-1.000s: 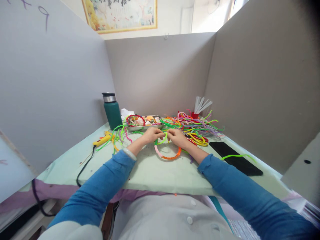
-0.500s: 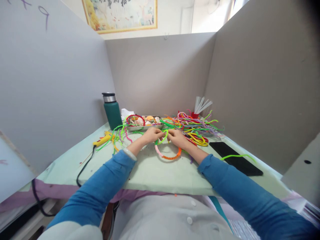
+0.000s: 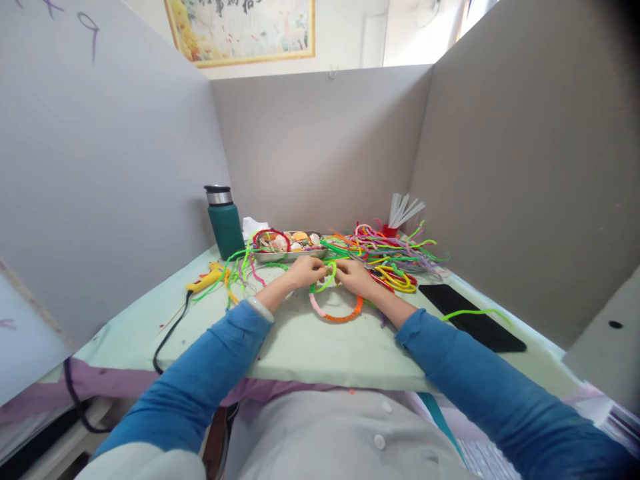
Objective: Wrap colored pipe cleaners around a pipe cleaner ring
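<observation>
Between my hands hangs a ring (image 3: 341, 319) wrapped in pink, orange and green fuzzy pipe cleaners. A bright green pipe cleaner (image 3: 332, 275) curls in a loop at the ring's top. My left hand (image 3: 306, 271) pinches at the left of this loop, its fingers closed. My right hand (image 3: 352, 276) is closed on the other side, thumb and fingers together at the green loop. The fingertips partly cover the top of the ring, so the exact grip is hard to see.
Behind my hands stand a metal tray (image 3: 300, 255) of shells and a heap of coloured pipe cleaners (image 3: 385, 243). At left are a green bottle (image 3: 225, 223) and a corded yellow glue gun (image 3: 204, 280). White sticks (image 3: 403, 212) and a black phone-like slab (image 3: 470, 317) are at right.
Both hands stay in nearly the same place. The green loop between the fingertips has shifted slightly in shape, and the ring below has moved a little.
</observation>
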The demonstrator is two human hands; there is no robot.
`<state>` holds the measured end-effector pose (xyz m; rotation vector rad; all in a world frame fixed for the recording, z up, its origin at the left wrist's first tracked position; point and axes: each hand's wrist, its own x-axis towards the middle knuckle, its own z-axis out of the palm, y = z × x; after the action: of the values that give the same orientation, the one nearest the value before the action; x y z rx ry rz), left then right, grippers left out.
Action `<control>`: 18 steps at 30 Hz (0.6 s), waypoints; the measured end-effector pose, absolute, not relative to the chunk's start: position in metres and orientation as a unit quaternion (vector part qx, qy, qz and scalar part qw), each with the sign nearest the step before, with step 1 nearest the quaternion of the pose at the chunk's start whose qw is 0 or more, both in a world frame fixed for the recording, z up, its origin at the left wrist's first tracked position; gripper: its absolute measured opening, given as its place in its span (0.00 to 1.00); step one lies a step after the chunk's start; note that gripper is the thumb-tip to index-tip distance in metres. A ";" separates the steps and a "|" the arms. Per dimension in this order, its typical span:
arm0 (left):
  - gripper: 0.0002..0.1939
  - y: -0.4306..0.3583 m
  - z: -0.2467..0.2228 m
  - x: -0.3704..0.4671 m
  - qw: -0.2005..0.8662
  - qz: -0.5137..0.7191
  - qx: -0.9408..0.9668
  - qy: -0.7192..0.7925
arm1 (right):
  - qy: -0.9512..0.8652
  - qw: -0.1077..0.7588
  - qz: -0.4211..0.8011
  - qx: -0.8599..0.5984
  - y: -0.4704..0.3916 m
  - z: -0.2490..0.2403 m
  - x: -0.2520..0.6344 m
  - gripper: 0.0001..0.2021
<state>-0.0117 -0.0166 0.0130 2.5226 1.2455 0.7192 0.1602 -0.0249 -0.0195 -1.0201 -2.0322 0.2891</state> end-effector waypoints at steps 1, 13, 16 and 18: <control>0.15 -0.016 0.012 -0.012 0.124 0.246 0.863 0.424 | -0.808 0.412 0.115 -0.406 -0.025 -0.019 0.160 0.12; 0.17 -0.014 0.010 -0.011 0.113 0.246 0.864 0.425 | -0.803 0.414 0.118 -0.413 -0.026 -0.018 0.159 0.12; 0.17 -0.013 0.009 -0.012 0.102 0.243 0.868 0.421 | -0.805 0.408 0.112 -0.415 -0.027 -0.018 0.159 0.12; 0.17 -0.013 0.008 -0.012 0.098 0.243 0.868 0.421 | -0.807 0.407 0.108 -0.415 -0.027 -0.018 0.159 0.12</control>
<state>-0.0119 -0.0127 0.0081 2.5695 1.2465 0.7193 0.1594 -0.0269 -0.0179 -1.0465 -2.0339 0.2729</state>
